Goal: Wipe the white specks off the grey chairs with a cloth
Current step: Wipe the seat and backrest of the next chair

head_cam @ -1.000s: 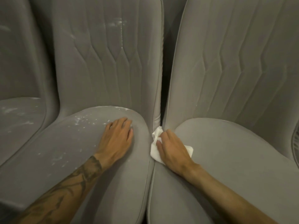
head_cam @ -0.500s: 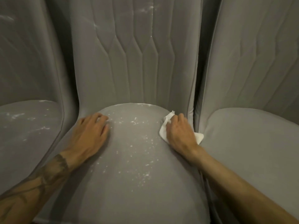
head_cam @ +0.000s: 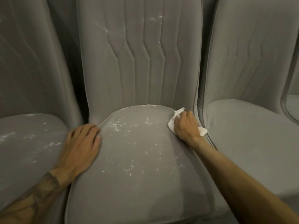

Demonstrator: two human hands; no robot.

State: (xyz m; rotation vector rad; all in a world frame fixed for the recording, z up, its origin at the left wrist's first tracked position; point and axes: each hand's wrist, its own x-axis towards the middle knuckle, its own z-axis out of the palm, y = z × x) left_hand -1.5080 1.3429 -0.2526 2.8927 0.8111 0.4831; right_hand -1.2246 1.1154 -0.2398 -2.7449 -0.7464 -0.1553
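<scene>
Head view: one white cloth (head_cam: pixel 174 119) is seen, small and crumpled, pressed onto the rear right corner of the middle chair (head_cam: pixel 137 183) seat, just beside the backrest. One corner of it is pushed out ahead of the fingers, and another end is left showing by the wrist. It is gripped by the right hand (head_cam: pixel 186 126), whose fingers are curled down over it. The left hand (head_cam: pixel 82 146) is laid flat on the seat's left edge with its fingers straight and close together, and nothing is held in it. White specks (head_cam: pixel 116 125) are scattered across the seat between the two hands, and a few smears are seen high on the backrest. Three grey chairs are counted, set side by side and nearly touching, each padded with stitched lines down the back. More specks are seen on the left chair (head_cam: pixel 24 159) seat. The right chair (head_cam: pixel 250 135) seat is seen as even grey. Dark tattoo marks are seen on the left forearm (head_cam: pixel 40 191).
</scene>
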